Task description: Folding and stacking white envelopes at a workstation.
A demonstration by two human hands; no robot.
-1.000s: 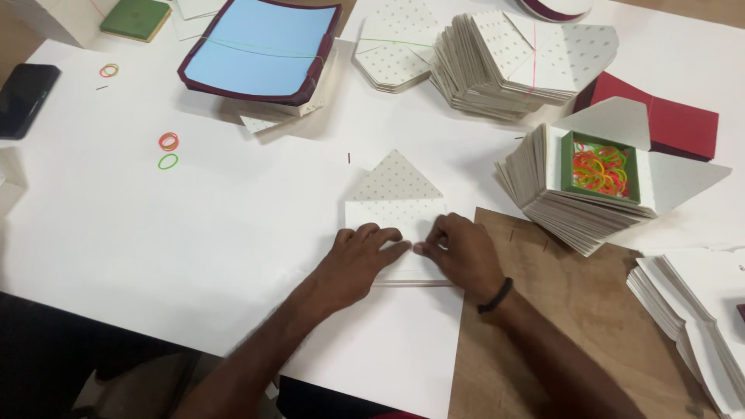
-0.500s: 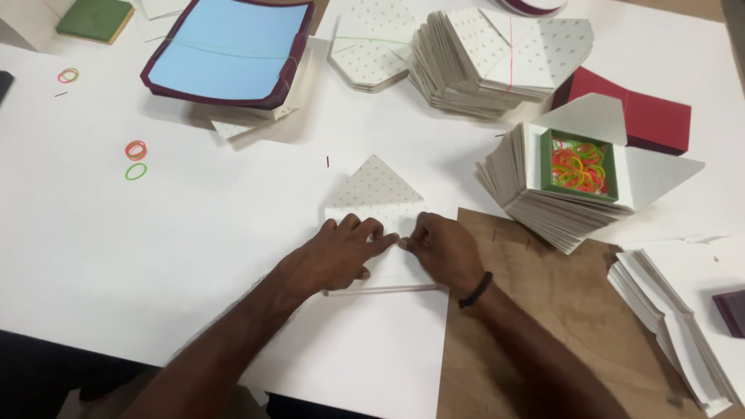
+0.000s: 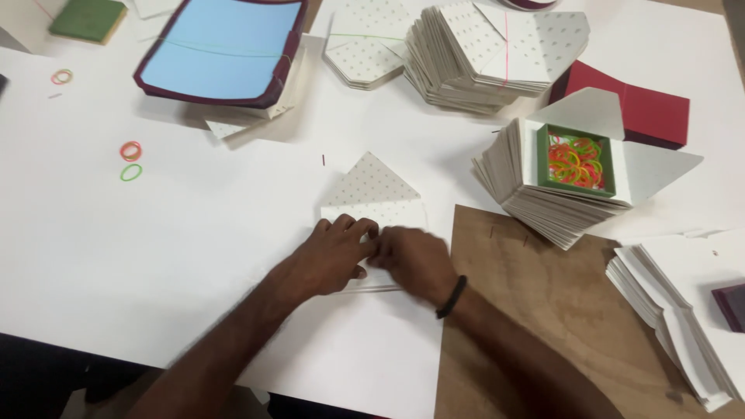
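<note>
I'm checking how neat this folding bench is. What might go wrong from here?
Both hands, left hand and right hand, press close together on the dotted envelope, so a crease may go crooked. The green box of rubber bands sits atop a fanned envelope stack and might slide off. Loose rubber bands on the white table could get swept away.

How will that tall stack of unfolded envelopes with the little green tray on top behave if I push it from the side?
The stack of envelopes already looks fanned and uneven at its edges, so a side push would probably shear it into a slide, not move it whole. The green tray of rubber bands looks light and sits loose on top, so it may well ride along or slip off.
</note>
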